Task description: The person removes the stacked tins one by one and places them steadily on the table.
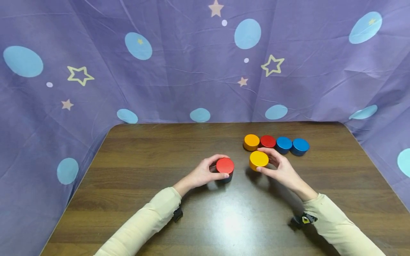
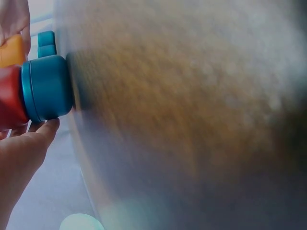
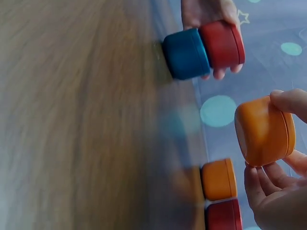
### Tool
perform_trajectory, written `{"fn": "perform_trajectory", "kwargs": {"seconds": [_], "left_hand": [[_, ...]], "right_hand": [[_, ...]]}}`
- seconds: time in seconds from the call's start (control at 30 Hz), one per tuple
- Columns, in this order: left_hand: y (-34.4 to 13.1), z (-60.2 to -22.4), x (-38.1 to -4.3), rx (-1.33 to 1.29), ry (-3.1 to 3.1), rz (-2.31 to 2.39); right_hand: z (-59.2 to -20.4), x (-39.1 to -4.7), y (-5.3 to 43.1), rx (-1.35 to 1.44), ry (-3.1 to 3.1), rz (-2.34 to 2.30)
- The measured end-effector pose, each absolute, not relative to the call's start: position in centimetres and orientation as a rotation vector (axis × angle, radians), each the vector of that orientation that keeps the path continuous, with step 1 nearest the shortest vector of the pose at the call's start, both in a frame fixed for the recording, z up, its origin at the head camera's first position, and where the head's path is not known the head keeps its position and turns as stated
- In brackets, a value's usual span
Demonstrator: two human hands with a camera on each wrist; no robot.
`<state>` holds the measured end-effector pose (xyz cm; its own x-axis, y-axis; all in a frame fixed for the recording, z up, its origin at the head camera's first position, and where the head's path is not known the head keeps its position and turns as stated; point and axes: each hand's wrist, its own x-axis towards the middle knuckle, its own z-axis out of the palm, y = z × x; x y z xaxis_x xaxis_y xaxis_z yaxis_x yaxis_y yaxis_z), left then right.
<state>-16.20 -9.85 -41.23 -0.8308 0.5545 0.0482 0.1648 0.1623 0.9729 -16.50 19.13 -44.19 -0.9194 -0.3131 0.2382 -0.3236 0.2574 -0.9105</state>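
In the head view, a red lidded tin (image 1: pixel 225 165) sits on top of a blue tin (image 2: pixel 48 88), mid-table. My left hand (image 1: pixel 208 172) grips this stack with thumb and fingers around its sides, mostly at the red tin. The blue tin's base is down at the wood. To the right, my right hand (image 1: pixel 280 169) holds an orange-yellow tin (image 1: pixel 258 160) by its sides, thumb on the near side and fingers on the far side. The right wrist view shows this tin (image 3: pixel 265 132) raised off the table, level with the red one.
Behind my right hand stands a row of tins: an orange tin (image 1: pixel 251 142), a red tin (image 1: pixel 267 141) and two blue tins (image 1: pixel 300 147). The wooden table (image 1: pixel 144 160) ends at a purple patterned cloth (image 1: pixel 179 71) at the back and sides.
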Motion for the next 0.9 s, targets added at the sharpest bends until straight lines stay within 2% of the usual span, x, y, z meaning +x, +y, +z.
{"fn": "perform_trajectory", "kwargs": {"seconds": [0.9], "left_hand": [[-9.8,-41.3,-16.2,0.678,2.13,1.705]], "right_hand": [[-43.5,-16.5,26.4,0.441,-2.477,1.67]]}}
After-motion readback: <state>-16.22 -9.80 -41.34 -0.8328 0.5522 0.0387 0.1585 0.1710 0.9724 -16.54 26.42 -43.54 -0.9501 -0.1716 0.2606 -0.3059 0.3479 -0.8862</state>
